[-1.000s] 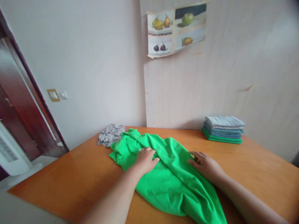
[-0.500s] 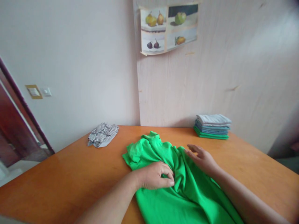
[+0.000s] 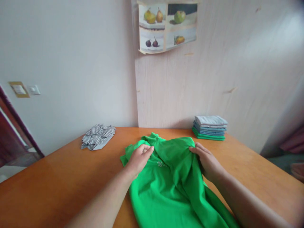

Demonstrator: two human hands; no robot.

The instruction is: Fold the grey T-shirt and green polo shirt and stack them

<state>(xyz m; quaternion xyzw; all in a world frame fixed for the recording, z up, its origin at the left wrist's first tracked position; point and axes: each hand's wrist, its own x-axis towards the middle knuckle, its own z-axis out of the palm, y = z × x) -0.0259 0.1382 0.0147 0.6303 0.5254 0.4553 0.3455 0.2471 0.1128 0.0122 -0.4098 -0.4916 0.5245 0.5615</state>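
A bright green shirt (image 3: 161,190) lies loosely spread and wrinkled on the table in front of me, with a small white print near its upper middle. My left hand (image 3: 142,156) is closed in a pinch on the cloth at the shirt's upper left. On the other side, my right hand (image 3: 206,158) pinches the upper right part and holds it slightly raised. Folds hang down between the two hands. The shirt's lower end runs out of the bottom of the view.
The orange-brown table (image 3: 95,177) reaches back to the wall. A crumpled striped garment (image 3: 98,136) lies at the far left. At the far right stands a stack of folded clothes (image 3: 210,127). Fruit pictures (image 3: 168,27) hang on the wall above.
Both hands have taken hold of the green shirt's upper part. The left moved up and left, and the right lifted its side. The cloth between is spread wider, showing the white print.
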